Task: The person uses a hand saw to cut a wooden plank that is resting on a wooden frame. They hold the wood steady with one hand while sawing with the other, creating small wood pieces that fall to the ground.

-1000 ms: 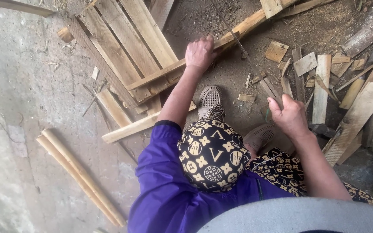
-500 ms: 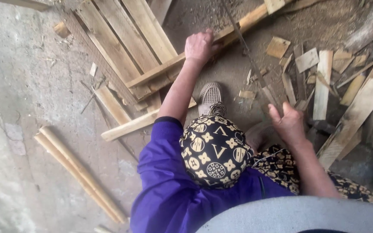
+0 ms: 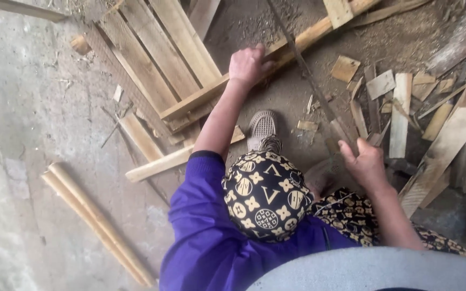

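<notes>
My left hand (image 3: 248,66) presses down on a long pale wooden beam (image 3: 319,29), fingers curled over its edge. The beam lies across a pallet of slats (image 3: 163,59) on the dirt floor. A thin dark saw blade (image 3: 303,70) runs diagonally over the beam, just right of that hand. Its near end reaches my right hand (image 3: 365,164), which grips the saw's handle low by my knee. My grey shoe (image 3: 262,129) stands between the two hands, close to the beam. A patterned cap and a purple sleeve fill the lower middle.
Several short offcuts and planks (image 3: 400,108) are piled at the right. A loose slat (image 3: 160,164) lies beside the shoe. Two long round poles (image 3: 95,221) lie on the concrete at the left. Sawdust covers the ground beyond the beam.
My right hand has drawn back toward my body, pulling the saw with it. My left hand has stayed on the beam.
</notes>
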